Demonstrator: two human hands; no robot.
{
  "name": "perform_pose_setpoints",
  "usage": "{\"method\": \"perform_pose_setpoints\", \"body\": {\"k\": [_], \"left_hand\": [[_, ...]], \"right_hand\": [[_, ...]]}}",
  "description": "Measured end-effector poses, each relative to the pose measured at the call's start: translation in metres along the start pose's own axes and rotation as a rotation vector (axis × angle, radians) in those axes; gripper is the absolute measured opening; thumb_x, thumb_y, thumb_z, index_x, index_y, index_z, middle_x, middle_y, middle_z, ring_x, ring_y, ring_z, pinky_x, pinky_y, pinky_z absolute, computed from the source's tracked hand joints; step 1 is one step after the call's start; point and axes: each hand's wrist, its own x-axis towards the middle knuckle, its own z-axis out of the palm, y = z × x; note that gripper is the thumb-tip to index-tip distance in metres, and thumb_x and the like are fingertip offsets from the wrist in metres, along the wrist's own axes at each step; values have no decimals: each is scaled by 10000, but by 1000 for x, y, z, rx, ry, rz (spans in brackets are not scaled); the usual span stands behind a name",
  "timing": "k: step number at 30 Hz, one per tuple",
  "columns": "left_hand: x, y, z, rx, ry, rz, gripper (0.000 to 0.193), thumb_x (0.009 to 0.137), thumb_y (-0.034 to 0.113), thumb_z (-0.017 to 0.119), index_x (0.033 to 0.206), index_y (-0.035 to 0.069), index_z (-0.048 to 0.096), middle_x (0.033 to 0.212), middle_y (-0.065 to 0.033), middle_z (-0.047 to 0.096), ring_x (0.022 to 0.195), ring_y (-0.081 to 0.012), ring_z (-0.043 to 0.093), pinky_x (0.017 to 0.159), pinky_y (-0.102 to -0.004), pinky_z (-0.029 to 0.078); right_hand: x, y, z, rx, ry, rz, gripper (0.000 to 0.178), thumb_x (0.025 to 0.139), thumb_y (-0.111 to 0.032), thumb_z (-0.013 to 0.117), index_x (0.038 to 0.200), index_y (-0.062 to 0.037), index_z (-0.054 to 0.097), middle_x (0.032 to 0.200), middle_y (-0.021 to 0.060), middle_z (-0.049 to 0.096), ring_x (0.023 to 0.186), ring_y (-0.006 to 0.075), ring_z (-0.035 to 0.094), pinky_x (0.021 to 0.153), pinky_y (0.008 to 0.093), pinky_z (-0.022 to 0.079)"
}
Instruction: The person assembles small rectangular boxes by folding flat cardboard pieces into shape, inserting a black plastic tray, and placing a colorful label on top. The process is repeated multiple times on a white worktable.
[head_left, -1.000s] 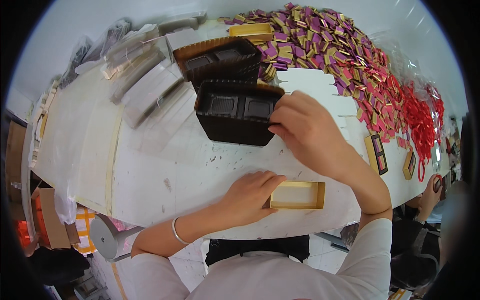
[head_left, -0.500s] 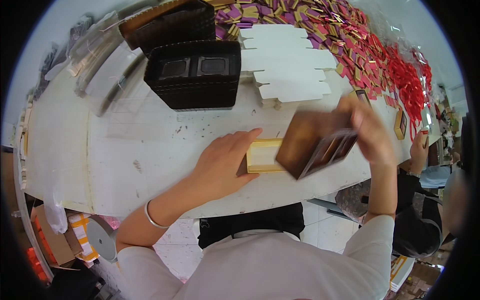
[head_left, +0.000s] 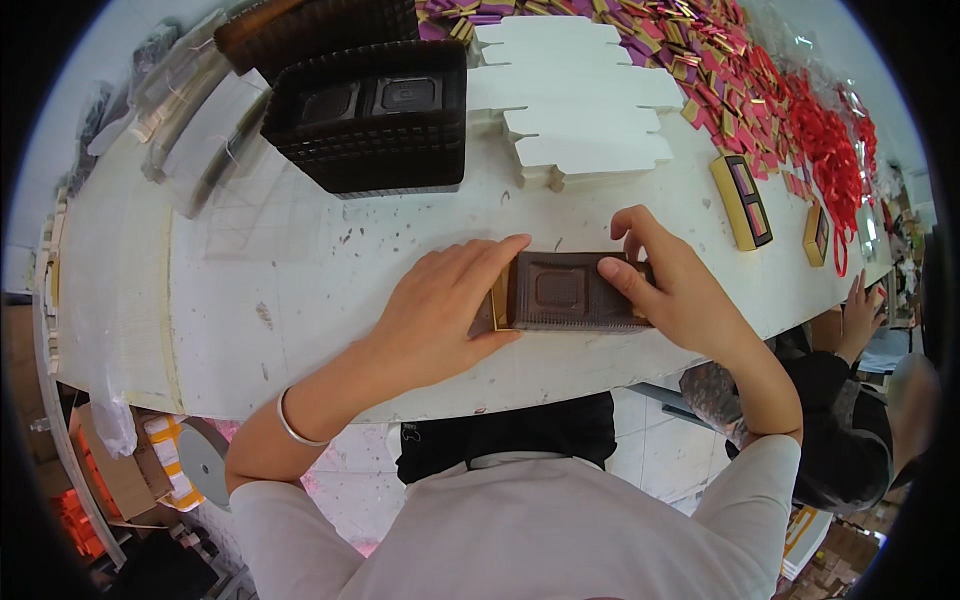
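Observation:
A brown plastic insert tray (head_left: pixel 560 291) with moulded square recesses lies over a small gold box (head_left: pixel 502 300) near the front of the table. My left hand (head_left: pixel 425 315) grips the box's left end, fingers along the far side and thumb along the near side. On the tray's right end is my right hand (head_left: pixel 685 295), with its thumb on top, the index finger bent above the far edge and the other fingers partly hidden. The tray covers most of the box, so how deep it sits inside cannot be told.
Behind my hands stands a stack of dark plastic trays (head_left: pixel 375 120), beside a stack of flat white card blanks (head_left: pixel 580 100). Two filled gold boxes, one of them nearer (head_left: pixel 742 203), lie right. Wrapped chocolate-like pieces (head_left: pixel 700 60) and red ribbons (head_left: pixel 815 140) cover the far right. A co-worker's hand (head_left: pixel 860 315) is beyond.
My right hand has brought the brown tray down and left, from a tilted, blurred position in the air to lying flat over the gold box. My left hand stays on the box.

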Motion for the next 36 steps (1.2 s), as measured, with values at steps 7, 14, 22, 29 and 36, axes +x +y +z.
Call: {"method": "perform_pose_setpoints", "body": {"k": [7,14,22,29,36], "left_hand": [[-4,2,-3,-10,-1,-18,744,622,69,759,1306,106,469,1178,-105,559,1057,-303,544,895,-402,429],[-1,0,0,-2,12,0,700,649,70,763,1287,95,475,1144,-105,559,1039,-301,548,869,-396,434],[1,-1,-1,-46,1,-56,683,648,63,757,1271,90,478,1143,-105,552,1020,-307,554,849,-392,447],[2,-1,-4,-53,-22,-34,698,647,69,756,1284,101,473,1155,-100,549,1031,-304,549,857,-393,447],[-1,-3,0,-61,23,-25,744,683,133,784,1338,109,434,1177,-105,562,1023,-301,553,864,-401,445]], "right_hand": [[-22,-7,-10,-555,76,-598,718,781,-598,591,1321,-130,517,1312,232,449,1047,369,564,829,415,479],[-23,52,57,-507,513,-932,392,774,-321,735,1151,-255,650,1234,187,514,1036,327,566,867,476,471],[-26,41,49,-599,330,-804,642,800,-575,581,1300,-174,544,1340,176,492,1216,308,495,1018,515,359],[-13,36,39,-781,246,-794,640,757,-380,660,1329,-135,512,1195,168,503,1052,308,520,902,447,412],[-7,-2,5,-677,72,-622,682,696,-256,724,1342,-214,508,988,114,468,886,267,479,760,353,378]]}}
